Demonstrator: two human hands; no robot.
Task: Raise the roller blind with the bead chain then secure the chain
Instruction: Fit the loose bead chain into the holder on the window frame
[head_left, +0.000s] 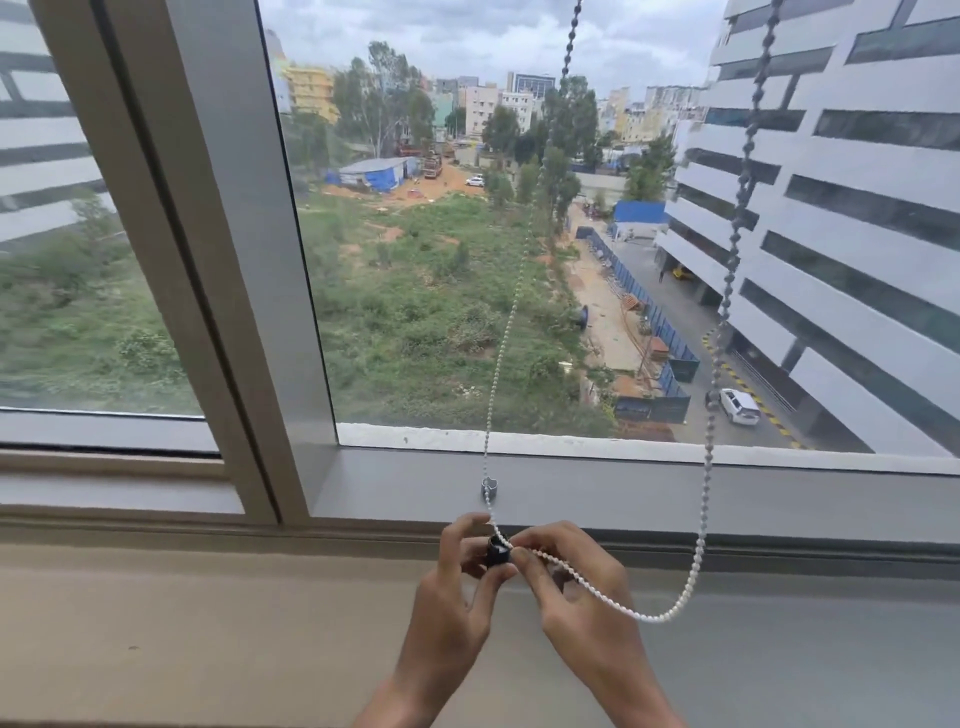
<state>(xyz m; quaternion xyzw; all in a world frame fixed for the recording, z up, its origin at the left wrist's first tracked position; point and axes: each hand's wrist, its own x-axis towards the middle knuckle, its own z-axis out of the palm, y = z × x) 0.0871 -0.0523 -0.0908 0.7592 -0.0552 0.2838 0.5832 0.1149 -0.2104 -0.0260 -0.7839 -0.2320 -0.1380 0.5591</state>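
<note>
- While both hands are meeting at the window sill (779, 499), left hand (457, 577) is pinching a small black chain holder (497, 552).
- Right hand (571, 577) is pinching the white bead chain (670, 616), threading it across the holder, its loop sagging rightward.

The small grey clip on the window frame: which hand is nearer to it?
Left. The left hand sits just below the grey clip, gripping a black holder. The right hand is lower right of it, pinching the bead chain.

No legible text, apparently.
</note>
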